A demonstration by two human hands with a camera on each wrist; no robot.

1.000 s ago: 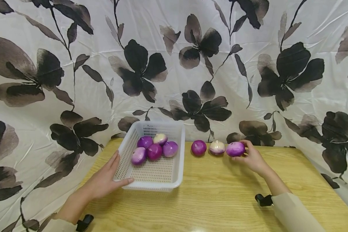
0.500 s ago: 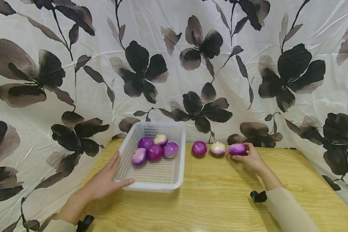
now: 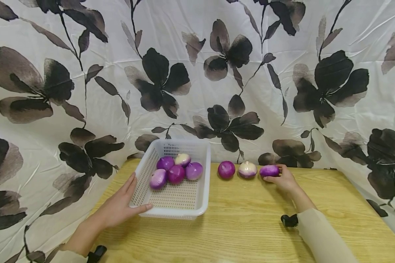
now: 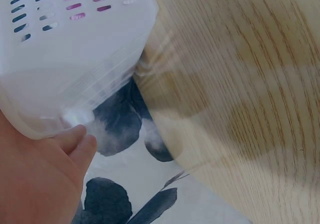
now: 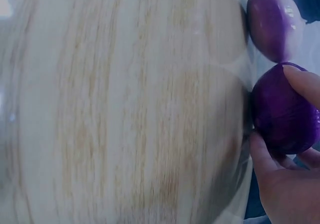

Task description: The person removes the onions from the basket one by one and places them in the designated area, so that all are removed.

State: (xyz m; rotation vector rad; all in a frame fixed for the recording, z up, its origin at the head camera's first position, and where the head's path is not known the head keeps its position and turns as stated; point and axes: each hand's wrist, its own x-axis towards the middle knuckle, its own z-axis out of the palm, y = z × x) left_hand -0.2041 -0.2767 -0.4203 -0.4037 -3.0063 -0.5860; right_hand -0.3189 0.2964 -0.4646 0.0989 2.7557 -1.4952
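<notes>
My left hand [image 3: 116, 206] holds the near left corner of a white perforated plastic basket [image 3: 202, 204], thumb at its front rim and fingers along its left side. In the left wrist view, fingertips press against the basket's wall [image 4: 75, 49]. Several shiny purple and white onions lie grouped inside, toward the back. My right hand [image 3: 288, 181] grips a purple onion [image 3: 269, 171] at the right end of a row of three, between thumb and fingers. The right wrist view shows that onion [image 5: 282, 112] close beside the white-and-purple onion [image 5: 272, 22]. At the row's left sits a magenta onion [image 3: 226, 170].
All this stands on a light wooden table [image 3: 243, 226]. A white cloth [image 3: 184, 22] with dark flowers hangs behind the table's back edge. The row of onions lies near that edge, just right of the basket.
My right hand has shifted slightly, turning the onion so its paler side no longer shows and settling it at the row's end. The left hand and basket stay put.
</notes>
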